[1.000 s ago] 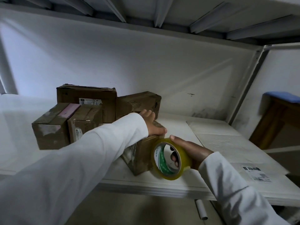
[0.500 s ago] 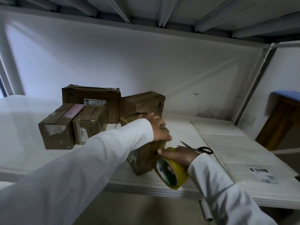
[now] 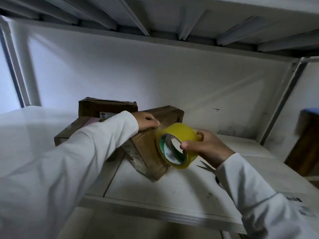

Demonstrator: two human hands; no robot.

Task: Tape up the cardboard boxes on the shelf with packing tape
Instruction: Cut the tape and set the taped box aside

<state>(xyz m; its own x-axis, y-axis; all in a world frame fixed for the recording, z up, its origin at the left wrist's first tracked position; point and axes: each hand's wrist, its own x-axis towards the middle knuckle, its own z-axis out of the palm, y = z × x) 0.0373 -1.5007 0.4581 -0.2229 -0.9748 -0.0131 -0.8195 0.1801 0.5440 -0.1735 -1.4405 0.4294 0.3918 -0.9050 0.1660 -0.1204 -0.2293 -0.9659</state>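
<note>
A small brown cardboard box lies at an angle near the front of the white shelf. My left hand presses down on its far top edge, fingers bent over the edge. My right hand grips a yellow roll of packing tape held over the box's right side, thumb at the roll's core. A short clear strip runs from the roll toward my left fingers. Behind stand other brown boxes: one with a white label, one to its right, and one at the left partly hidden by my sleeve.
The tips of a pair of scissors show on the shelf just below my right wrist. A flat white sheet with a printed label lies at the right. A steel upright bounds the shelf; a wooden stool stands beyond.
My right hand has lifted the tape roll from the box's lower front side up over its top. My left hand stays on the box. The view has tipped and moved closer.
</note>
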